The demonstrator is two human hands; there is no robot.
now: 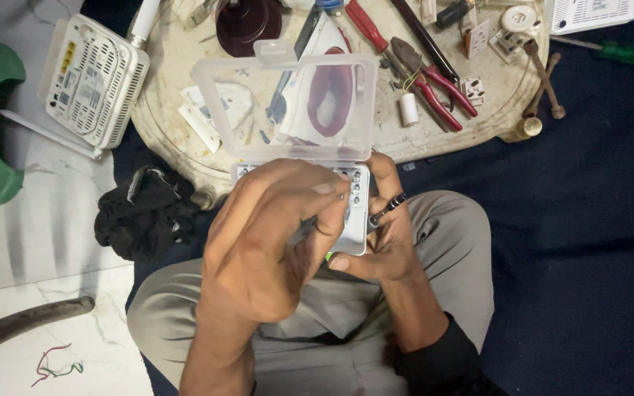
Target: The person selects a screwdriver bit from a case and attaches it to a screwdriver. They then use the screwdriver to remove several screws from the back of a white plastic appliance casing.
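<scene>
The left hand [266, 235] pinches thumb and forefinger together over the bit case [354, 213], the fingertips [324, 189] closed on something very small; what it is cannot be told. The other fingers curl loosely and hide most of the case's tray. The right hand [379, 235] cups the case from below and at its right edge, thumb under the near corner, and a small dark driver [390, 205] lies gripped between its fingers, tip pointing up and right. The case rests above the person's lap, its clear lid [288, 103] standing open and leaning away over the edge of a round tray [177, 117].

On the tray, behind the lid, lie red-handled pliers [434, 88], a red screwdriver [365, 22], a dark round dish [247, 26] and white sockets [478, 37]. A white router [93, 81] lies to the left on the floor, a black cloth [144, 213] near the left knee, and a green screwdriver [625, 53] at the far right.
</scene>
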